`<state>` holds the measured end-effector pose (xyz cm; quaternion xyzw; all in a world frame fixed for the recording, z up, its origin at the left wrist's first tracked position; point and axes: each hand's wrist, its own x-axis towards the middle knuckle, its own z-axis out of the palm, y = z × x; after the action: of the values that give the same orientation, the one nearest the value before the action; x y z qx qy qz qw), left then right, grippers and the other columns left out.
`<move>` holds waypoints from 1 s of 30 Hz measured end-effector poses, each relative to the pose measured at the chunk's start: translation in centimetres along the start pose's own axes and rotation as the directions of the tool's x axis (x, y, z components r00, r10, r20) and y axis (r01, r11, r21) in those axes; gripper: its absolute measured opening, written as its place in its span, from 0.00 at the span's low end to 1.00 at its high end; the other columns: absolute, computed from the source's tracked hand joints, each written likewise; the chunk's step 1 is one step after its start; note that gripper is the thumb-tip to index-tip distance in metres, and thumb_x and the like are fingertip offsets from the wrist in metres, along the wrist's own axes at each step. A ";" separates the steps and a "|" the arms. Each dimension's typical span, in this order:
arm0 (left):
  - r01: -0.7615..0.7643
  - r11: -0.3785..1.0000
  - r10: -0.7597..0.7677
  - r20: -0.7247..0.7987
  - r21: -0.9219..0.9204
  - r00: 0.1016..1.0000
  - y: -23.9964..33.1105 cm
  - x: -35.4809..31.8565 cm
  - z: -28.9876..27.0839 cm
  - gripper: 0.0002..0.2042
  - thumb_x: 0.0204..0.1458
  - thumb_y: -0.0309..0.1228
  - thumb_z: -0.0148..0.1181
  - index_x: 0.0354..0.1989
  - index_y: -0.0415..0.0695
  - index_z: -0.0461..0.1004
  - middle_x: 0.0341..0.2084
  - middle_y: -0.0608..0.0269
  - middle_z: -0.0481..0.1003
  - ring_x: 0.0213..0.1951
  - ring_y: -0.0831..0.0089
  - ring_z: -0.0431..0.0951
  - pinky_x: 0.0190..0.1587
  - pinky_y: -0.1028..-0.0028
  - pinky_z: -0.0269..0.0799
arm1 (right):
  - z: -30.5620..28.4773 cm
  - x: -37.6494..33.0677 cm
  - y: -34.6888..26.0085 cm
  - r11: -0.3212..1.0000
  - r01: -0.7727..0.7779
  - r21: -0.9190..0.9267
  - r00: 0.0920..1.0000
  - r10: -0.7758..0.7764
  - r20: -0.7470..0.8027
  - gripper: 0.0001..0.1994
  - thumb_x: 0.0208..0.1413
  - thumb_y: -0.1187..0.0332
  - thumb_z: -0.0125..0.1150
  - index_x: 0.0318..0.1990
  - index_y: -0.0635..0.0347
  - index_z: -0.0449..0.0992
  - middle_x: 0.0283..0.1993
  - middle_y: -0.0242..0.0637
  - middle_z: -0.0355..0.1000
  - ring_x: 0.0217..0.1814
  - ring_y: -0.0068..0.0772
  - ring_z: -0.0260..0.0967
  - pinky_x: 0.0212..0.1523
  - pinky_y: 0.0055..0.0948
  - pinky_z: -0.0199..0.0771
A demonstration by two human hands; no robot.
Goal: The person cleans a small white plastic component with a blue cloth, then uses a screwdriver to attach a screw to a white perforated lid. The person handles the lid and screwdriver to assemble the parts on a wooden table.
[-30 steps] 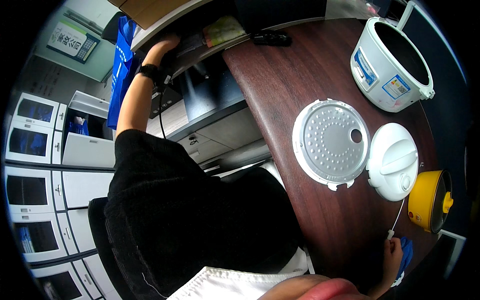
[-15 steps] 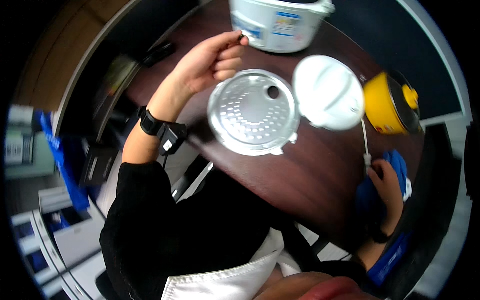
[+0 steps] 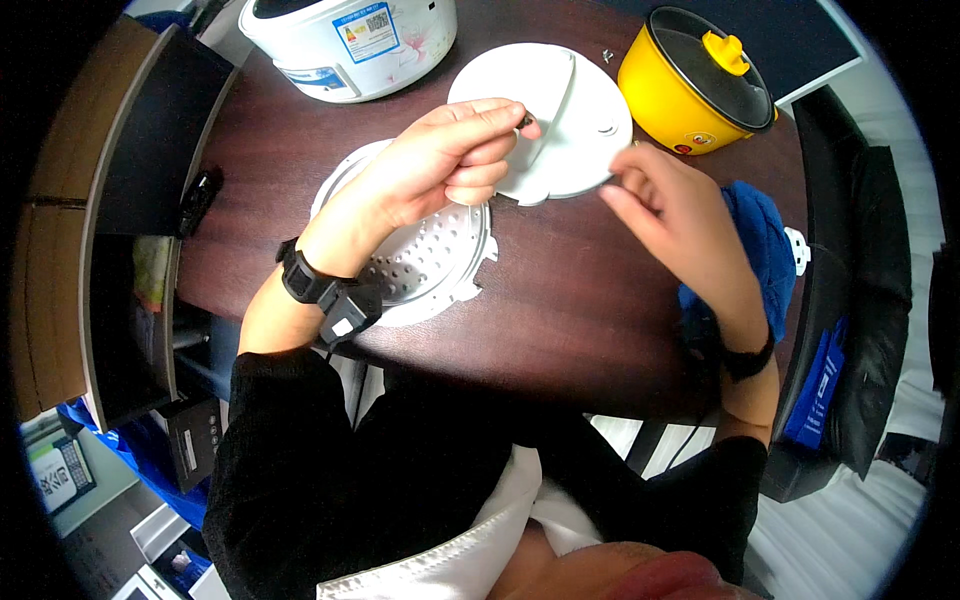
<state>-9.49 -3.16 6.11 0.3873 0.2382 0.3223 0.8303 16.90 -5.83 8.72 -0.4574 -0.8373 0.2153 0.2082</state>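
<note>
The left hand (image 3: 445, 165) has thumb and forefinger clamped on a small dark piece (image 3: 525, 121), seen over the white lid (image 3: 587, 115); the right hand (image 3: 680, 215) is near the lid's right edge, fingers curled and blurred, and I cannot tell whether they hold anything; a dimpled metal disc (image 3: 428, 252) lies partly hidden behind the left forearm; the white cooker body (image 3: 350, 78) stands far left, the yellow pot (image 3: 665, 95) far right.
</note>
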 end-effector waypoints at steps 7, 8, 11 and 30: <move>-0.033 0.995 0.036 -0.030 0.097 0.999 -0.8 -0.7 0.6 0.11 0.63 0.38 0.50 0.40 0.41 0.70 0.14 0.80 0.54 0.13 0.88 0.50 0.15 0.82 0.41 | 3.6 2.9 -2.6 0.988 0.127 0.091 0.979 -0.111 -0.169 0.13 0.53 0.62 0.64 0.42 0.55 0.72 0.29 0.39 0.73 0.29 0.40 0.74 0.27 0.34 0.71; -0.023 0.995 0.026 -0.029 0.102 0.999 -0.8 -0.7 0.5 0.11 0.63 0.37 0.50 0.39 0.42 0.70 0.14 0.80 0.55 0.13 0.88 0.50 0.15 0.82 0.41 | 3.7 2.9 -2.8 0.987 0.121 0.106 0.979 -0.101 -0.175 0.13 0.53 0.62 0.64 0.42 0.55 0.72 0.29 0.39 0.73 0.28 0.40 0.74 0.27 0.34 0.71; 0.005 0.994 -0.002 -0.031 0.105 1.000 -1.2 -0.7 0.3 0.10 0.63 0.37 0.52 0.38 0.43 0.71 0.14 0.80 0.56 0.13 0.88 0.50 0.15 0.82 0.41 | 4.3 2.9 -2.9 0.977 0.168 0.134 0.964 -0.134 -0.229 0.10 0.54 0.65 0.63 0.41 0.56 0.73 0.29 0.38 0.73 0.27 0.40 0.74 0.27 0.33 0.71; 0.012 0.989 0.023 -0.235 0.147 0.972 -1.9 -0.1 -0.7 0.13 0.63 0.37 0.50 0.46 0.39 0.74 0.11 0.82 0.50 0.13 0.88 0.47 0.15 0.83 0.43 | 5.0 3.0 -0.9 0.930 -0.129 0.344 0.991 0.126 0.033 0.06 0.57 0.67 0.58 0.36 0.60 0.74 0.23 0.36 0.73 0.21 0.22 0.68 0.23 0.22 0.64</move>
<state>-9.34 -3.86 4.24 0.4071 0.3573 0.3501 0.7642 12.10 -4.56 5.50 -0.4663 -0.7561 0.3741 0.2665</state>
